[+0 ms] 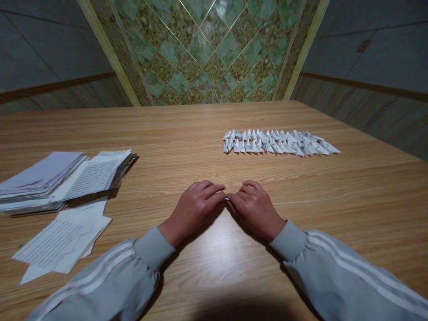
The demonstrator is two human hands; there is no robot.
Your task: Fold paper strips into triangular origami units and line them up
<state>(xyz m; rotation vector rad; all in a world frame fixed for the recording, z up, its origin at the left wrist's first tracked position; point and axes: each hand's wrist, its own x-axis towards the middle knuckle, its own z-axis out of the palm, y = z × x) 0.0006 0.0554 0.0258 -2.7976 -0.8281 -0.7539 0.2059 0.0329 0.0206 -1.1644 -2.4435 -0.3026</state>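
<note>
My left hand and my right hand meet near the middle of the wooden table, thumbs and fingertips close together. Between the thumb tips a tiny whitish piece shows, which looks like folded paper. Most of it is hidden behind the fingers. Both hands are closed in a pinch around it. Beyond my right hand lie two rows of small folded paper pieces, pointed and overlapping, in white with grey print.
At the left lies a stack of papers and booklets, with a printed sheet on it. Loose lined sheets spread in front of the stack. A green patterned tile wall stands behind the table's far edge.
</note>
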